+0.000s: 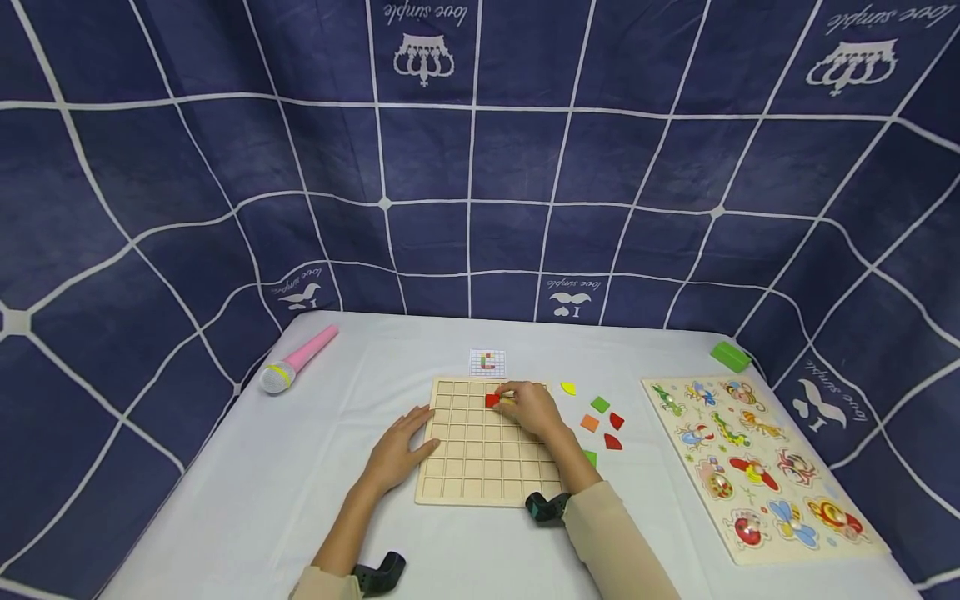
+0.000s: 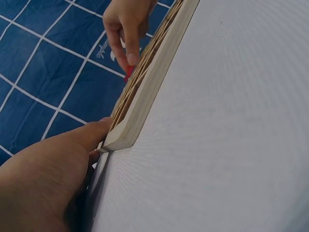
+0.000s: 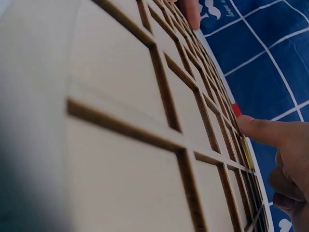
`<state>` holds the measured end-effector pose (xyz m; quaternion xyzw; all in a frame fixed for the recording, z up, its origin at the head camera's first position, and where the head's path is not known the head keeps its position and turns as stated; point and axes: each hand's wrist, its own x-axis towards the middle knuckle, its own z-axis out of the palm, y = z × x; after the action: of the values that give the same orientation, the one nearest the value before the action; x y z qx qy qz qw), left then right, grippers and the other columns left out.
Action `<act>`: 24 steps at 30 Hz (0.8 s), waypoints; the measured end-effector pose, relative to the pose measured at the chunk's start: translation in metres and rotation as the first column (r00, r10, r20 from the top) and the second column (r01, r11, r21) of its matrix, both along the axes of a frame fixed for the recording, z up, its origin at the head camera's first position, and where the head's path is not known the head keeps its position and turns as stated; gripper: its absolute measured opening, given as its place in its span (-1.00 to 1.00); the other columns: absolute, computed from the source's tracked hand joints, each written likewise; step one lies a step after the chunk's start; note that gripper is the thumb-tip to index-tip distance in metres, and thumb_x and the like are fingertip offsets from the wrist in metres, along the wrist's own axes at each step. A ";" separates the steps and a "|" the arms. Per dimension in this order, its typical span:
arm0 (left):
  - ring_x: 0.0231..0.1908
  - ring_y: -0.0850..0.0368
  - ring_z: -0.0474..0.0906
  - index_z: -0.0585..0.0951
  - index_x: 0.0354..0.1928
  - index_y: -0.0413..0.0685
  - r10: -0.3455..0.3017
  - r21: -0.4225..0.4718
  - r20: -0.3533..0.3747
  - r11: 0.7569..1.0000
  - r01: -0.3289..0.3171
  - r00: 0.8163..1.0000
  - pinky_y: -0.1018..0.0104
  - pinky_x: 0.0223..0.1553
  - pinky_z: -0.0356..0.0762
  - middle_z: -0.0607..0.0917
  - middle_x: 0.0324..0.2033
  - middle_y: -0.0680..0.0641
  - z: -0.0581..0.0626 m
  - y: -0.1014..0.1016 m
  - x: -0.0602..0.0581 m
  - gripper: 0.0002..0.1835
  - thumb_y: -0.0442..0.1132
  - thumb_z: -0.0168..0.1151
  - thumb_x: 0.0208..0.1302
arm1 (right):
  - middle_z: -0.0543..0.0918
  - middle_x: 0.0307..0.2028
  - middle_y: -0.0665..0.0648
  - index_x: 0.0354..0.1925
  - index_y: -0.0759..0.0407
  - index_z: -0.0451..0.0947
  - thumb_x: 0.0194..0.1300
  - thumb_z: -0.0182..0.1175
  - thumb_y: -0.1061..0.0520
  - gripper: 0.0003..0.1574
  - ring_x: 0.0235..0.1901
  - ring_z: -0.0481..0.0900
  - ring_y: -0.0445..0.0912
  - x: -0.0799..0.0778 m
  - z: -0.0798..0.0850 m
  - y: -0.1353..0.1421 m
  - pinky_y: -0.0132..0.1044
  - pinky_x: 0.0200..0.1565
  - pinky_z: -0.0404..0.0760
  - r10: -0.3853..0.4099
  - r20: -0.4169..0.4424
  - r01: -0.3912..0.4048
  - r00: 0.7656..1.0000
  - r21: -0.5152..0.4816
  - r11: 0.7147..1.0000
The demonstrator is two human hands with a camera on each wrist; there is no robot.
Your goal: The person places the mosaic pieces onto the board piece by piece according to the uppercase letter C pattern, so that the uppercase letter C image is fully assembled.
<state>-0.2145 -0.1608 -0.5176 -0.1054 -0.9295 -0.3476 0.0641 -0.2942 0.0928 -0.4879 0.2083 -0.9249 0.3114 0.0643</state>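
A pale wooden grid board lies on the white table. At its upper part, my right hand pinches a red square piece with its fingertips; the same red piece stands tilted at the board in the left wrist view. A yellow piece sits in the grid close to those fingers, partly covered by the hand in the head view. My left hand rests along the board's left edge, fingers extended, with the thumb touching the rim.
Beyond the board lies a small pattern card. Loose pieces, among them a yellow one, an orange square and a red one, lie to its right. An insect puzzle board, a green block and a pink microphone lie farther out.
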 end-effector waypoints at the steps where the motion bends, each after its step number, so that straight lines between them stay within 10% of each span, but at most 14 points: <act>1: 0.32 -0.04 0.11 0.39 0.26 -0.08 0.003 0.001 0.000 1.000 -0.003 1.000 0.00 0.31 0.02 0.33 0.28 -0.09 0.000 0.000 0.000 -0.37 -0.01 0.26 0.17 | 0.36 -0.74 -0.08 -0.19 0.09 0.67 0.07 0.36 0.01 -0.69 -0.70 0.18 -0.23 -0.001 -0.002 0.000 -0.38 -0.65 0.23 -0.002 0.004 0.002 1.000 0.008 1.000; 24: 0.31 -0.05 0.13 0.40 0.25 -0.09 0.008 0.011 -0.009 1.000 -0.008 1.000 0.01 0.31 0.03 0.33 0.28 -0.09 -0.002 0.001 0.000 -0.38 -0.03 0.26 0.17 | 0.48 -0.70 0.01 -0.15 0.09 0.67 0.09 0.34 0.02 -0.67 -0.70 0.17 -0.19 -0.001 -0.002 0.022 -0.32 -0.61 0.26 -0.079 0.024 0.080 0.997 -0.027 0.996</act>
<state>-0.2140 -0.1600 -0.5197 -0.1027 -0.9277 -0.3521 0.0702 -0.2947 0.1151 -0.4895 0.1669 -0.9287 0.3240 0.0691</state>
